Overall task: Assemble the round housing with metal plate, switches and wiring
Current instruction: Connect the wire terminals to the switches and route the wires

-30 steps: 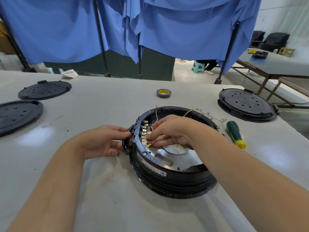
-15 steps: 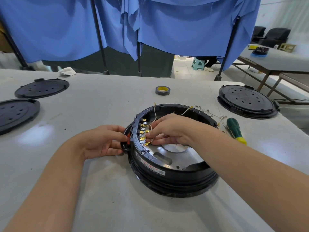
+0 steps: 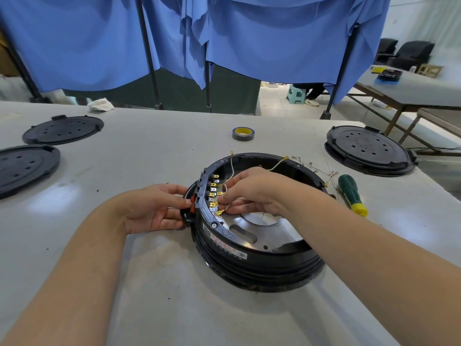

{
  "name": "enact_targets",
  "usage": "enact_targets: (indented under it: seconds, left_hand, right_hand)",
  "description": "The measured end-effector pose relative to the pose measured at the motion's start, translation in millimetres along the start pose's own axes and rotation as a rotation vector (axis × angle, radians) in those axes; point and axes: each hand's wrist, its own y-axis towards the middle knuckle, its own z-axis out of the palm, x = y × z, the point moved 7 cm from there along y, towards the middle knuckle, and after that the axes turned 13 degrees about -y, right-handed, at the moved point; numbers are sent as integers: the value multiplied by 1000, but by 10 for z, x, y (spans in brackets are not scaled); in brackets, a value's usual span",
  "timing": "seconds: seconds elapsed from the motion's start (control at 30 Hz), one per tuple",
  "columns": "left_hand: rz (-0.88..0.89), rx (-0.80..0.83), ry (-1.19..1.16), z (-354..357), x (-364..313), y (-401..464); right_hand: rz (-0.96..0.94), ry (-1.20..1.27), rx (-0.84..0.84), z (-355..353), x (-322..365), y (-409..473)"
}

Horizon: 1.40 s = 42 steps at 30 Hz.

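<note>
Pale grey tabletop (image 3: 149, 156), blue drapes (image 3: 274, 41) behind. Round housing (image 3: 254, 260) dead centre; its label unreadable. Your left hand (image 3: 159, 208) grips its 9 o'clock edge; right hand (image 3: 252, 193) pinches a wire (image 3: 230, 171) inside.

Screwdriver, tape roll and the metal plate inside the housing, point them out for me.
screwdriver (image 3: 350, 192), head view, on its green handle
tape roll (image 3: 243, 133), head view, on its dark outer band
metal plate (image 3: 282, 233), head view, on its bare surface

R hand (image 3: 252, 193) hides part of metal plate (image 3: 262, 231) & which wire its fingertips pinch. Housing label (image 3: 225, 245) text too small. Black lid (image 3: 22, 168) cut by left edge.
</note>
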Motion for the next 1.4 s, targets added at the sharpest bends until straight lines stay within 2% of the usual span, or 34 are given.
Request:
enact_targets:
  seconds: [0.43, 1.0, 1.1, 1.3, 1.4]
  left_hand:
    - [-49, -37, 34, 8, 11, 38]
    - [-60, 0, 23, 9, 20, 45]
    - [-57, 4, 42, 8, 20, 45]
    - [-52, 3, 40, 1, 21, 51]
    - [-59, 7, 40, 12, 22, 46]
  right_hand:
    - [7, -21, -26, -24, -22, 37]
    - [-24, 53, -85, -26, -2, -28]
    - [-124, -122, -150, -54, 47, -62]
    - [-369, -723, -320, -71, 234, -215]
    - [-449, -910, -398, -63, 273, -294]
